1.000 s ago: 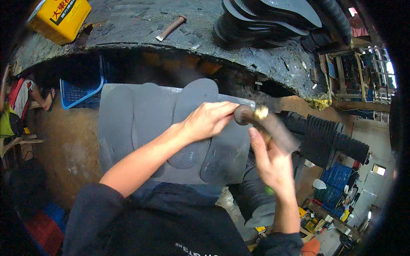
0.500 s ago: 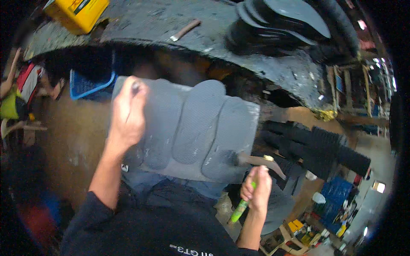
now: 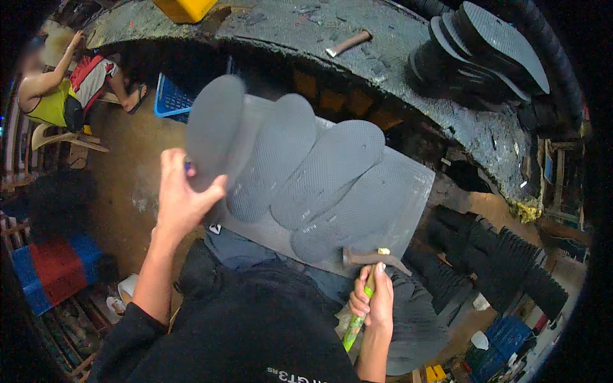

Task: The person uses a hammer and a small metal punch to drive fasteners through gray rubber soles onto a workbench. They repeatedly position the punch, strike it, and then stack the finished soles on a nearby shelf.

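A grey board (image 3: 418, 185) slants across my lap with several overlapping grey textured soles on it, among them a middle sole (image 3: 329, 172) and a right one (image 3: 361, 207). My left hand (image 3: 179, 198) spans the lower part of the leftmost sole (image 3: 217, 131), thumb on one side and fingers on the other. That sole is blurred and juts past the board's far edge. A small blue and pink object (image 3: 189, 167) shows by the left fingers; its kind is unclear. My right hand (image 3: 373, 297) is closed around the green handle of a hammer (image 3: 364, 257), its head over the board's near right corner.
A dark workbench (image 3: 281, 29) curves across the far side, bearing a wood-handled blade (image 3: 349, 43), a stack of soles (image 3: 491, 54) and a yellow container (image 3: 185, 7). Beneath it is a blue basket (image 3: 171, 99). Dark sole stacks (image 3: 491, 255) stand at right. Another person (image 3: 57, 96) sits far left.
My left hand has gone from a fist over the board's left part to a wider hold on the leftmost sole, now swung outward. The hammer stays near the board's right corner. The view has shifted.
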Demonstrator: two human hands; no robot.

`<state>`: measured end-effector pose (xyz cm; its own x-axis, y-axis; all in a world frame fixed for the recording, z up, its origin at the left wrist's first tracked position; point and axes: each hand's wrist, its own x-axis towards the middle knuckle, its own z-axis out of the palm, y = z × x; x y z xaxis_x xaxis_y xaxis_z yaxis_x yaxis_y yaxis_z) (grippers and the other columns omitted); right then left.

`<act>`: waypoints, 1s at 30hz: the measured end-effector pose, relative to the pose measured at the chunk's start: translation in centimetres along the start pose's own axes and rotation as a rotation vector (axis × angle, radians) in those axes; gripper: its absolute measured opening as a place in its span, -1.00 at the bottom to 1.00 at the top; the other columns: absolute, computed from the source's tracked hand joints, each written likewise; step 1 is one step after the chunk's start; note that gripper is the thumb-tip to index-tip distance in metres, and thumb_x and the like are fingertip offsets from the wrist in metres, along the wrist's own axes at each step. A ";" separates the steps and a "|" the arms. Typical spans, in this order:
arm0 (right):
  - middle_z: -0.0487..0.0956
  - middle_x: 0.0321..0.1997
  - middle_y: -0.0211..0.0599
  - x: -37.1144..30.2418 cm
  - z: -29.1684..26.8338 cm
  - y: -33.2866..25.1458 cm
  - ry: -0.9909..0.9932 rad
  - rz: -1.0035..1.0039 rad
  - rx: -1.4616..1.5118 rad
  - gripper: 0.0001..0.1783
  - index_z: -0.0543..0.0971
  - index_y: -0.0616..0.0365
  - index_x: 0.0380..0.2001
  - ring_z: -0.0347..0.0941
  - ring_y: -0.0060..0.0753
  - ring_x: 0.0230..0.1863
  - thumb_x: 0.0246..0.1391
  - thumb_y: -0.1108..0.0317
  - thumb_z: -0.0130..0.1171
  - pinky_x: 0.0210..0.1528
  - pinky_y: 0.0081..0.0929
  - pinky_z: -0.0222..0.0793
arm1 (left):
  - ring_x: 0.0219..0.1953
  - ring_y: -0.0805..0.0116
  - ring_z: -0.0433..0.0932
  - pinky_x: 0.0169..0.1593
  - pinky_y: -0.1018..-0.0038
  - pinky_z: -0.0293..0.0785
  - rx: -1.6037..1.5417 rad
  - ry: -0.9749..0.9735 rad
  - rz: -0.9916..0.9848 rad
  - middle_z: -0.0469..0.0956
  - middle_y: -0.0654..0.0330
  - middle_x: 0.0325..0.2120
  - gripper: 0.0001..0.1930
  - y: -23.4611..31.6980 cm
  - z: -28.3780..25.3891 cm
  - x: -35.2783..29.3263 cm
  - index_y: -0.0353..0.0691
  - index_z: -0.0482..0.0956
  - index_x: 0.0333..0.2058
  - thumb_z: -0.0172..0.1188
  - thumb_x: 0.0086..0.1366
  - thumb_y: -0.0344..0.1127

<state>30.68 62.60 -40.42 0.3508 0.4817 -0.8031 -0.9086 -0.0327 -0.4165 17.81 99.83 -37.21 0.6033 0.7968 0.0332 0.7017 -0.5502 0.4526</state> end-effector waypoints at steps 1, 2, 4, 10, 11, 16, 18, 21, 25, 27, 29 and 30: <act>0.18 -0.74 -0.47 0.2 0.4 0.1 0.000 0.030 0.018 -0.50 0.40 0.07 -0.24 0.00 -0.64 -0.85 0.53 -0.16 -0.12 -0.82 -0.57 -0.05 | -0.17 0.18 0.43 -0.06 0.29 0.48 -0.118 -0.009 0.123 0.31 0.05 -0.15 -0.34 0.7 0.8 -0.3 -0.37 0.39 -0.05 0.58 0.02 -0.15; 0.17 -0.75 -0.47 0.3 0.7 0.2 -0.013 0.027 -0.004 -0.49 0.40 0.08 -0.25 -0.01 -0.65 -0.86 0.53 -0.16 -0.14 -0.84 -0.57 -0.07 | -0.15 0.16 0.45 -0.05 0.27 0.50 -0.156 -0.066 0.138 0.32 0.03 -0.13 -0.31 1.5 2.1 -0.3 -0.37 0.38 -0.03 0.59 0.02 -0.12; 0.17 -0.74 -0.47 0.5 1.1 0.5 -0.021 0.008 -0.050 -0.48 0.39 0.09 -0.26 -0.02 -0.65 -0.87 0.53 -0.17 -0.15 -0.84 -0.56 -0.08 | -0.10 0.11 0.49 -0.03 0.23 0.55 -0.034 -0.140 0.164 0.34 -0.01 -0.10 -0.24 2.2 4.0 -0.3 -0.40 0.36 0.00 0.60 0.02 -0.06; 0.16 -0.74 -0.46 0.2 1.2 0.9 0.023 -0.032 -0.090 -0.49 0.39 0.10 -0.23 0.01 -0.63 -0.86 0.54 -0.15 -0.16 -0.82 -0.56 -0.04 | -0.10 0.03 0.60 -0.04 0.10 0.60 0.068 -0.343 0.111 0.40 -0.02 -0.08 -0.27 1.7 4.5 1.3 -0.40 0.40 -0.10 0.58 0.01 0.03; 0.16 -0.75 -0.47 0.1 1.0 1.0 0.003 -0.036 -0.089 -0.49 0.39 0.10 -0.23 0.00 -0.63 -0.86 0.54 -0.15 -0.15 -0.82 -0.56 -0.04 | -0.12 0.03 0.61 -0.05 0.10 0.60 0.067 -0.308 0.117 0.40 -0.02 -0.08 -0.28 1.6 4.2 1.5 -0.40 0.40 -0.10 0.57 0.01 0.02; 0.16 -0.75 -0.47 0.4 0.8 1.3 0.007 -0.064 -0.116 -0.49 0.41 0.10 -0.22 0.00 -0.63 -0.86 0.54 -0.15 -0.14 -0.82 -0.57 -0.05 | -0.19 0.06 0.61 -0.09 0.17 0.62 0.084 -0.230 0.213 0.38 0.00 -0.02 -0.25 2.3 4.5 2.3 -0.41 0.37 -0.02 0.58 0.00 -0.06; 0.16 -0.75 -0.47 0.4 0.7 1.4 0.010 -0.060 -0.095 -0.49 0.41 0.11 -0.22 0.00 -0.64 -0.86 0.54 -0.15 -0.14 -0.82 -0.57 -0.05 | -0.17 0.05 0.61 -0.07 0.16 0.62 0.086 -0.263 0.227 0.37 -0.02 -0.01 -0.21 2.7 4.6 2.2 -0.44 0.36 0.00 0.60 0.00 -0.02; 0.16 -0.75 -0.47 0.4 0.6 1.2 0.015 -0.053 -0.102 -0.49 0.41 0.11 -0.22 0.00 -0.64 -0.86 0.54 -0.15 -0.13 -0.81 -0.58 -0.06 | -0.12 0.02 0.60 -0.01 0.15 0.61 0.144 -0.388 0.236 0.38 -0.04 0.00 -0.18 3.1 4.1 2.7 -0.46 0.38 0.00 0.63 -0.01 0.01; 0.22 -0.74 -0.45 0.3 0.4 0.9 -0.007 -0.064 -0.080 -0.59 0.41 0.11 -0.21 0.05 -0.62 -0.84 0.57 0.00 -0.14 -0.81 -0.56 0.01 | -0.03 0.00 0.60 0.05 0.14 0.61 0.141 -0.483 0.210 0.40 -0.04 0.01 -0.23 3.3 2.9 4.1 -0.43 0.44 -0.02 0.65 -0.03 -0.03; 0.22 -0.74 -0.45 0.4 0.4 0.8 -0.021 -0.053 -0.095 -0.60 0.41 0.11 -0.20 0.05 -0.62 -0.84 0.57 0.01 -0.14 -0.80 -0.56 0.01 | -0.03 0.00 0.59 0.06 0.14 0.60 0.122 -0.479 0.206 0.41 -0.05 0.02 -0.23 3.1 2.8 4.4 -0.43 0.44 -0.02 0.66 -0.03 -0.05; 0.23 -0.74 -0.45 0.5 0.5 0.8 -0.005 -0.044 -0.105 -0.61 0.41 0.11 -0.20 0.05 -0.62 -0.84 0.57 0.02 -0.14 -0.80 -0.56 0.02 | -0.03 0.01 0.59 0.05 0.13 0.60 0.130 -0.413 0.234 0.42 -0.05 0.01 -0.23 2.9 3.3 4.5 -0.42 0.45 -0.02 0.66 -0.03 -0.05; 0.23 -0.73 -0.45 0.6 0.5 0.8 -0.008 -0.050 -0.092 -0.61 0.41 0.11 -0.20 0.05 -0.62 -0.84 0.57 0.02 -0.14 -0.80 -0.56 0.02 | -0.03 -0.02 0.58 0.03 0.10 0.59 0.134 -0.384 0.256 0.44 -0.05 -0.02 -0.26 2.9 3.7 4.4 -0.42 0.47 -0.04 0.64 0.00 -0.02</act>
<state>30.03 63.24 -41.02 0.3931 0.4921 -0.7767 -0.8650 -0.0885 -0.4939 23.93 100.77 -39.08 0.8419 0.4954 -0.2141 0.5396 -0.7644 0.3529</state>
